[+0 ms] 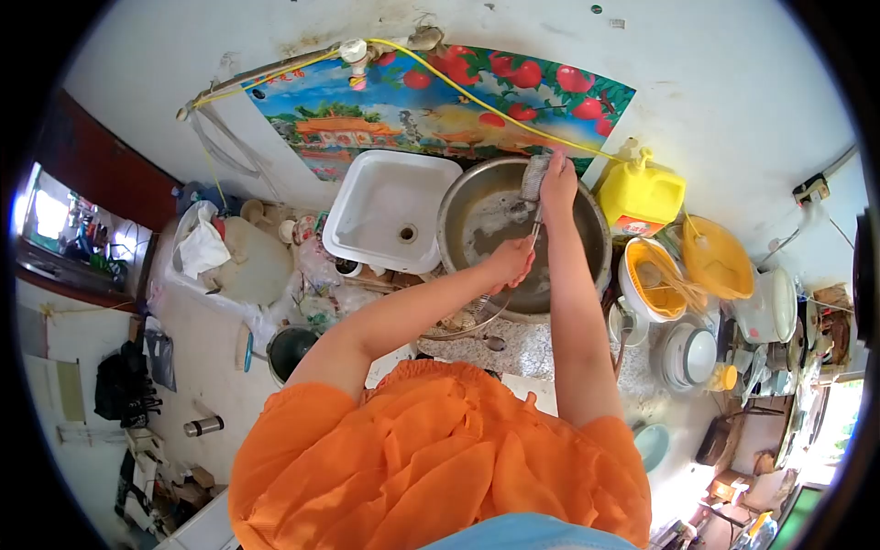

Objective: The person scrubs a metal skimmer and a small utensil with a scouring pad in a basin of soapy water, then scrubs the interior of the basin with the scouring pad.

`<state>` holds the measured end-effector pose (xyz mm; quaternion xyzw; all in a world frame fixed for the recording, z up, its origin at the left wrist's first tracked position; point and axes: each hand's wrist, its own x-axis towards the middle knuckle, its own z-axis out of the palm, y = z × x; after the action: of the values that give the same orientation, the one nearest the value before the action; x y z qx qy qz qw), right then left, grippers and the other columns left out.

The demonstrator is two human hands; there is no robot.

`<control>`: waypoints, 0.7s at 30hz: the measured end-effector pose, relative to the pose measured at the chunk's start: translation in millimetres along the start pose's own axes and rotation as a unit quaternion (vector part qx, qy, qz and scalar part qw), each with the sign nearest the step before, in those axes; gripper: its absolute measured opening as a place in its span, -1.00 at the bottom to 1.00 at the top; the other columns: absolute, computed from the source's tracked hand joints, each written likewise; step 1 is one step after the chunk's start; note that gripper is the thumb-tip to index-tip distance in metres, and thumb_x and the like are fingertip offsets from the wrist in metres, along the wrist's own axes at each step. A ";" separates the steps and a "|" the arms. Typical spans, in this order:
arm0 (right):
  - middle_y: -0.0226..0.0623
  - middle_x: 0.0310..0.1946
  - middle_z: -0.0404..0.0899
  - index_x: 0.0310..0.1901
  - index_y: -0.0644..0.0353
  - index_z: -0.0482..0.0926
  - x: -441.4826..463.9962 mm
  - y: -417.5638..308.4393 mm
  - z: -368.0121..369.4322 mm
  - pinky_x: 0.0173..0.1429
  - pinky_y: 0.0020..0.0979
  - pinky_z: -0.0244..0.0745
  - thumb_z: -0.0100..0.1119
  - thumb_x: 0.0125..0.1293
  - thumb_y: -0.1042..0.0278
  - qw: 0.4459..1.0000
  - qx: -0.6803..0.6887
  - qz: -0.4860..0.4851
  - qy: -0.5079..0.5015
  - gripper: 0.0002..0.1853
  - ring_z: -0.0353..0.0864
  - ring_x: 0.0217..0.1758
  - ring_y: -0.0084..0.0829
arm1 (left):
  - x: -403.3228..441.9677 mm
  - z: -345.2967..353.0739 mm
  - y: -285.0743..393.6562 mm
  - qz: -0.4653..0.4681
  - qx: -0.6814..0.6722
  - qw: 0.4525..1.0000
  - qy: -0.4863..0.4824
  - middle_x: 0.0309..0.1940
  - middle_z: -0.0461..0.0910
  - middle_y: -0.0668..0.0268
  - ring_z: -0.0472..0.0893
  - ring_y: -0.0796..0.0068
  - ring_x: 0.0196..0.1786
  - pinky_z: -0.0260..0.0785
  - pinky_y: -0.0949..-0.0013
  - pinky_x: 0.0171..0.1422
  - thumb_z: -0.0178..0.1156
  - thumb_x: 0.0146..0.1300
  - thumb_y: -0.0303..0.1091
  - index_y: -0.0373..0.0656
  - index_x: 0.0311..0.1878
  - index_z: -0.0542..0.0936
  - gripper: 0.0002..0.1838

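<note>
My left hand is closed around a slim metal utensil over the large steel basin. The kind of utensil is unclear, since my fingers and a cloth cover parts of it. Higher up, near the basin's far right rim, my right hand grips a grey cloth against the utensil's upper end. Cloudy water with patches of foam lies in the basin. Below my left wrist, partly hidden by the forearm, is a wire strainer. A spoon rests beside it on the counter.
Left of the basin sits a white sink. On the right are a yellow jug, a white bowl with an orange colander, a yellow basin and stacked bowls. A yellow hose crosses the wall.
</note>
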<state>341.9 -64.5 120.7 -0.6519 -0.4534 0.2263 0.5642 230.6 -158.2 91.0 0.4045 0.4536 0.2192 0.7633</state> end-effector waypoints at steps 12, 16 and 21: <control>0.10 -0.30 0.48 -0.12 0.32 0.33 9.4 14.9 -2.9 -0.11 -0.19 0.32 -0.18 0.34 0.17 0.997 -0.063 -0.022 0.042 -0.67 0.46 -0.21 0.04 | -4.9 4.0 -10.3 0.008 0.029 1.000 -0.007 -0.75 0.23 0.41 0.18 0.60 -0.75 -0.02 0.49 -0.73 -0.24 0.33 -0.03 -0.08 -0.54 0.30 -0.59; 0.09 -0.32 0.47 -0.11 0.32 0.34 -46.2 3.9 13.2 -0.11 -0.20 0.33 -0.16 0.34 0.17 0.997 -0.032 -0.048 0.045 -0.67 0.47 -0.21 -0.01 | 16.6 -13.8 2.0 0.045 0.052 0.998 0.009 -0.77 0.17 0.43 0.13 0.59 -0.77 -0.08 0.48 -0.73 -0.26 0.34 0.00 -0.07 -0.53 0.27 -0.58; -0.14 -0.49 0.52 -0.16 0.26 0.43 -1.1 21.8 2.9 -0.25 -0.18 0.38 -0.21 0.34 -0.04 0.989 0.119 0.062 -0.058 -0.54 0.50 -0.34 -0.14 | -2.3 -6.1 -2.4 -0.007 -0.011 0.999 -0.052 -0.77 0.17 0.42 0.14 0.59 -0.78 -0.04 0.47 -0.74 -0.29 0.35 0.05 -0.08 -0.53 0.26 -0.55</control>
<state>346.4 -62.9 99.1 -0.5930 -0.4141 0.3504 0.5951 224.1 -158.7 88.6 0.4032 0.4139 0.1978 0.7918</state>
